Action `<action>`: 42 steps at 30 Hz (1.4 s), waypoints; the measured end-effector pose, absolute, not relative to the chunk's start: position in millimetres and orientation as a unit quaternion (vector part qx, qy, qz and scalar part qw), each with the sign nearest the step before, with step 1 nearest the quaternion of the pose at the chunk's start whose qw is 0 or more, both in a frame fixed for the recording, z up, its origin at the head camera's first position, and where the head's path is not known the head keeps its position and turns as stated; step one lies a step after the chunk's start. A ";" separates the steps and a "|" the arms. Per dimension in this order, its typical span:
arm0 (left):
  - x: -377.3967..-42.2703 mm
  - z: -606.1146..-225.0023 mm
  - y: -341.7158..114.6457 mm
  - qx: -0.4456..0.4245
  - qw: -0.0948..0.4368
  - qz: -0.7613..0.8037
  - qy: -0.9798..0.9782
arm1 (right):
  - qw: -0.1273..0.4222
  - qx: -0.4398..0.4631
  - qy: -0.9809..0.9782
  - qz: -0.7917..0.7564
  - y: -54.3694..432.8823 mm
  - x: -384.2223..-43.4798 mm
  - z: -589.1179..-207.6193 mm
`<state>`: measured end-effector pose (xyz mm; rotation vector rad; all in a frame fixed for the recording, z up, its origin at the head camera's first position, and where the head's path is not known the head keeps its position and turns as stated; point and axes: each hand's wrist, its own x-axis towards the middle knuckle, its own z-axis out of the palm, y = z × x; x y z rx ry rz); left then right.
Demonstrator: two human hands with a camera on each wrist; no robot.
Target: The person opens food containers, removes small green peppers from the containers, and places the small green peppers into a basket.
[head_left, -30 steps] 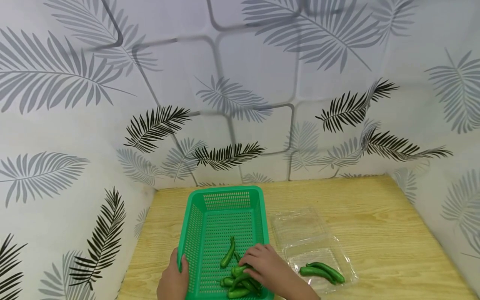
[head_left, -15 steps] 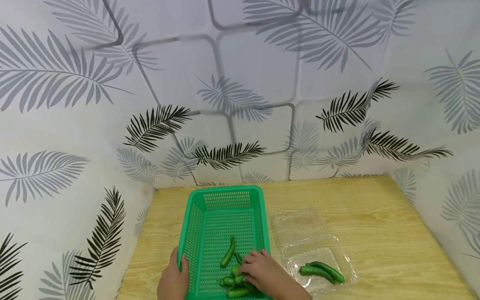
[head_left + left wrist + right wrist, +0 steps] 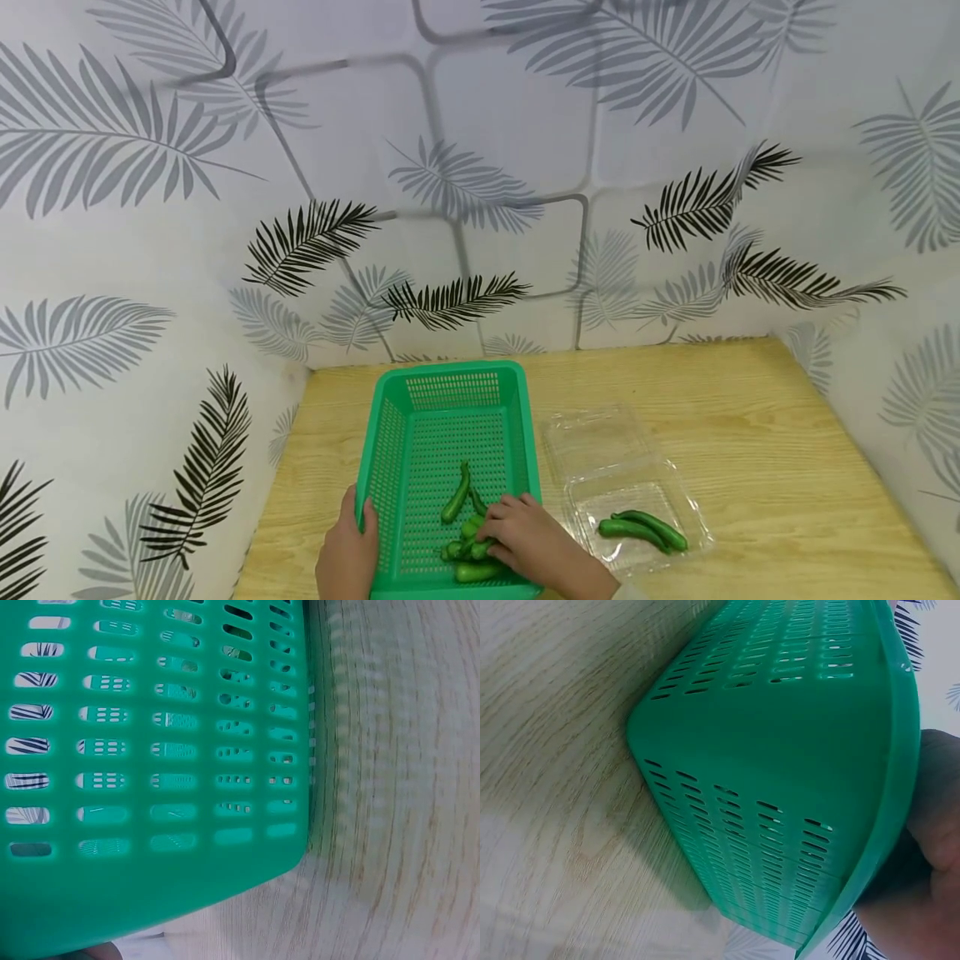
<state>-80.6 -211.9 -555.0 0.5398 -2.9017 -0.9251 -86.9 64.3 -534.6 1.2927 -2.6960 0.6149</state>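
A green plastic basket (image 3: 363,442) with slotted walls stands on the table, a small heap of green chili peppers (image 3: 480,571) at its near end. One more chili pepper (image 3: 456,493) lies a little farther in. My left hand (image 3: 348,546) grips the basket's left rim, thumb on the inner side. Reaching over the right rim, my right hand (image 3: 525,533) has its fingers curled over chili peppers in the heap and partly hides them. In the wrist views the basket wall (image 3: 172,795) fills much of the picture, and part of the right hand (image 3: 937,817) shows beyond the rim.
To the basket's right, a clear plastic clamshell box (image 3: 600,442) lies opened flat, with two chili peppers (image 3: 645,529) in its near half. The wooden table (image 3: 757,433) meets leaf-patterned walls (image 3: 517,125) at the back and sides.
My right hand has shifted slightly within the pepper heap, its fingers now lower among the peppers. The left hand keeps its grip on the rim. The head view has tilted slightly.
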 end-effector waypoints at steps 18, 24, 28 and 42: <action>-81.0 -552.5 -211.0 0.177 0.026 -0.300 -0.937 | 0.104 0.385 -0.872 0.284 95.6 -81.5 -514.3; -81.1 -553.5 -210.9 0.177 0.026 -0.301 -0.937 | 0.168 0.331 -0.884 0.285 126.0 -82.2 -517.4; -80.5 -552.2 -211.1 0.178 0.026 -0.299 -0.937 | 0.182 0.283 -0.898 0.283 150.6 -82.2 -523.9; -80.6 -547.7 -210.4 0.180 0.012 -0.303 -0.936 | 0.003 0.160 -0.960 0.229 196.7 -70.4 -545.6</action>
